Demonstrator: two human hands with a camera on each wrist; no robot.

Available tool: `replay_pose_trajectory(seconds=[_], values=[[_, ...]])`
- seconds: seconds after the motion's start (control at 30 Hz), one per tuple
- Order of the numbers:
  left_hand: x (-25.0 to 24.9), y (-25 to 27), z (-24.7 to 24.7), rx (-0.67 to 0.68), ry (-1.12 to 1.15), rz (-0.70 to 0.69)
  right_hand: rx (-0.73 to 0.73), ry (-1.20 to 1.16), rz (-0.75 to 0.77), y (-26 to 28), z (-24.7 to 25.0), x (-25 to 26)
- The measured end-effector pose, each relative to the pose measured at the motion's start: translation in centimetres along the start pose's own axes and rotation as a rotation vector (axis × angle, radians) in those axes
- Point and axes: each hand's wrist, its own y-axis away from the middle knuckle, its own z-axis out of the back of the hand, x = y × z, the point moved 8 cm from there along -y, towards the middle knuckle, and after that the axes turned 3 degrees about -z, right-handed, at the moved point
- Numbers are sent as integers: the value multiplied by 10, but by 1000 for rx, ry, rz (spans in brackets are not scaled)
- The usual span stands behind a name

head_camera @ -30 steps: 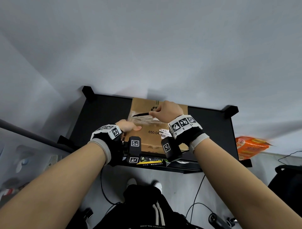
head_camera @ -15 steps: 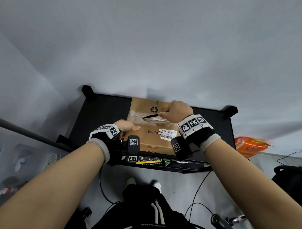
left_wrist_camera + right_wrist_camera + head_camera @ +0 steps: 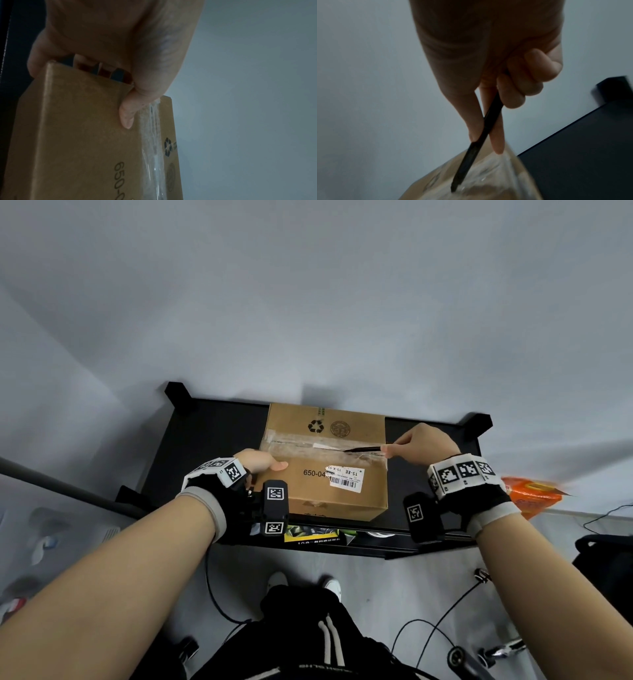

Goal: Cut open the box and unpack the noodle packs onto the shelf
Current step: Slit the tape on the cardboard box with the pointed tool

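Observation:
A brown cardboard box (image 3: 325,494) with a white barcode label sits on the black shelf top (image 3: 212,440). Clear tape (image 3: 301,445) runs along its top seam. My left hand (image 3: 263,463) grips the box's left end, thumb on top (image 3: 126,116), fingers down the side. My right hand (image 3: 418,443) is at the box's right edge and pinches a thin black blade (image 3: 363,449) whose tip lies in the taped seam. In the right wrist view the blade (image 3: 476,148) dips into the tape on the box (image 3: 488,180). No noodle packs show.
An orange packet (image 3: 531,494) lies on the floor right of the shelf. A lower shelf level holds a yellow-and-green pack (image 3: 315,534). Cables (image 3: 428,631) trail over the floor by my feet. A grey wall stands behind the shelf.
My right hand has drawn the blade rightward along the taped seam, from the box's middle to its right edge. The left hand has stayed on the box's left end.

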Motion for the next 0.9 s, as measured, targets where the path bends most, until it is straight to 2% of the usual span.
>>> replay_pose_trajectory(seconds=[0.1, 0.2, 0.27, 0.33, 0.4, 0.47, 0.53, 0.6, 0.7, 0.9], values=[[3, 4, 0, 35, -148, 50, 11, -21, -29, 1, 10, -25], [4, -7, 2, -15, -55, 4, 9, -76, -62, 6, 19, -59], [10, -18, 4, -22, -45, 21, 6, -52, -114, 10, 22, -85], [1, -3, 5, -55, -56, 43, -9, -13, -172, 15, 25, -110], [-18, 15, 13, -206, -101, -28, -6, -132, -180, 18, 25, -120], [-45, 33, 15, -393, -255, -165, -18, -272, -148, 20, 23, -113], [-78, 50, -2, -444, -365, -346, 14, -399, -117, 20, 14, -99], [-101, 57, -36, -309, -401, -505, 79, -481, -79, 16, -1, -87], [-117, 62, -89, -65, -541, -607, 121, -595, -106, 12, -21, -86], [-121, 53, -113, -14, -782, -575, 62, -646, -182, 12, -43, -106]])
